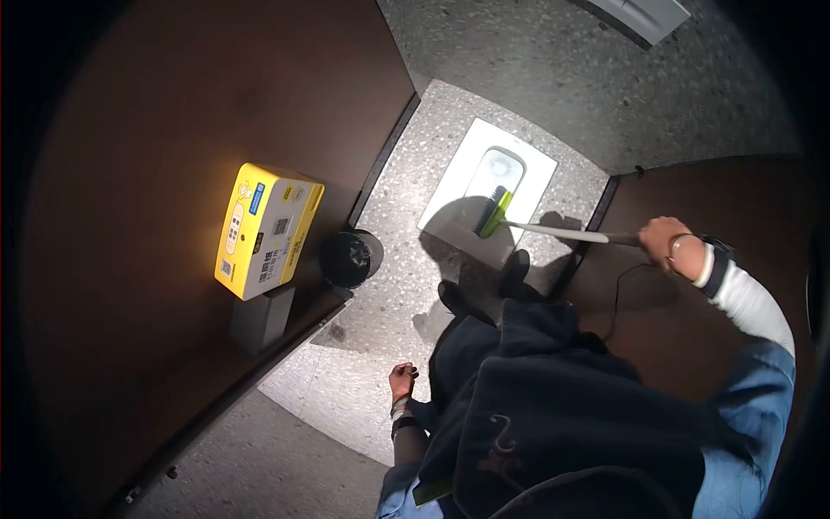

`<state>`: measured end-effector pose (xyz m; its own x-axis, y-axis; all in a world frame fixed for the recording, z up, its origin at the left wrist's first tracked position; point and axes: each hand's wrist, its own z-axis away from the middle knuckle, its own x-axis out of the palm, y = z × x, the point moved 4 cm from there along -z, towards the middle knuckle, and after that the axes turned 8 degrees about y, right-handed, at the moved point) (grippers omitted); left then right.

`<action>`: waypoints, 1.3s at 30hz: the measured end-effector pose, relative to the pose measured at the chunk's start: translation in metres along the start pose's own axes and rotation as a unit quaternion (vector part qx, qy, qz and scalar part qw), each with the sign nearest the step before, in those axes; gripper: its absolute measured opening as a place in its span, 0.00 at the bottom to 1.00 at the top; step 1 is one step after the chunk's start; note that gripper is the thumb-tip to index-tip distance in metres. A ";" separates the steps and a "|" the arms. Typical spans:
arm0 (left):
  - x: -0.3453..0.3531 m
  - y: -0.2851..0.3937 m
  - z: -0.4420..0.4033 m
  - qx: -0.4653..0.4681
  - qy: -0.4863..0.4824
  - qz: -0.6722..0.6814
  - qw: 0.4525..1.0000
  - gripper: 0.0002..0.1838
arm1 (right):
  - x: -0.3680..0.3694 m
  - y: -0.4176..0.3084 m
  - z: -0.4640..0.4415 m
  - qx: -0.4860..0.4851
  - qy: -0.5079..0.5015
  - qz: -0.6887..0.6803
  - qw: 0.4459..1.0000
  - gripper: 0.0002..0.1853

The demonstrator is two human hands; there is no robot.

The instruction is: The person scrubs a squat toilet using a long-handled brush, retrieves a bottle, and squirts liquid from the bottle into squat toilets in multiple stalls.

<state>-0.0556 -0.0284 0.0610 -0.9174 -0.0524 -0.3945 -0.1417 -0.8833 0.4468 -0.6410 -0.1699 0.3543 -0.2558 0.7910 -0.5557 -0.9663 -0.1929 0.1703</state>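
Observation:
My right hand (666,240) is closed round the handle end of a long brush (558,231) at the right. The pale handle reaches left to a green head with dark bristles, which lies over the lower right part of a squat toilet (499,162) set in the floor. Whether the bristles touch the basin cannot be told. Low in the middle, my left hand (403,379) hangs beside my dark apron with its fingers curled. What it holds, if anything, is too small to make out.
A black bin (348,259) stands on the speckled floor by the left brown partition (173,156). A yellow and white box (270,231) and a grey box (262,320) are at that partition. Another brown partition (726,199) stands at the right. A white fixture (635,19) shows at the top.

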 end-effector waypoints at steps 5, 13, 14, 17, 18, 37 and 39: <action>-0.034 -0.014 -0.046 0.075 -0.009 0.081 0.994 0.05 | 0.104 -0.027 -0.048 0.124 0.100 -0.124 0.979 0.11; -0.051 -0.017 -0.088 0.025 -0.043 0.029 0.998 0.11 | 0.148 -0.042 0.004 0.264 0.106 -0.081 0.955 0.12; -0.052 -0.019 -0.097 0.008 -0.040 0.035 0.999 0.13 | 0.116 -0.051 0.009 0.215 0.088 -0.042 0.972 0.12; -0.052 0.002 -0.091 0.018 -0.045 0.029 0.998 0.11 | 0.054 -0.084 0.015 0.143 0.084 0.008 0.986 0.13; -0.052 0.005 -0.092 0.034 -0.058 0.031 0.997 0.13 | 0.041 -0.094 0.016 0.119 0.085 0.016 0.989 0.13; -0.060 -0.062 -0.043 -0.063 -0.019 0.066 0.996 0.16 | -0.008 -0.056 -0.079 0.001 0.118 0.223 0.968 0.12; -0.054 -0.060 -0.037 -0.059 -0.007 0.111 0.992 0.13 | -0.007 -0.070 -0.069 0.032 0.111 0.165 0.980 0.14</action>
<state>0.0166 0.0098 0.0256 -0.9262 -0.2457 -0.2859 0.1079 -0.8995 0.4234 -0.5730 -0.2020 0.2900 -0.5601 0.5449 -0.6240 -0.8284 -0.3734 0.4175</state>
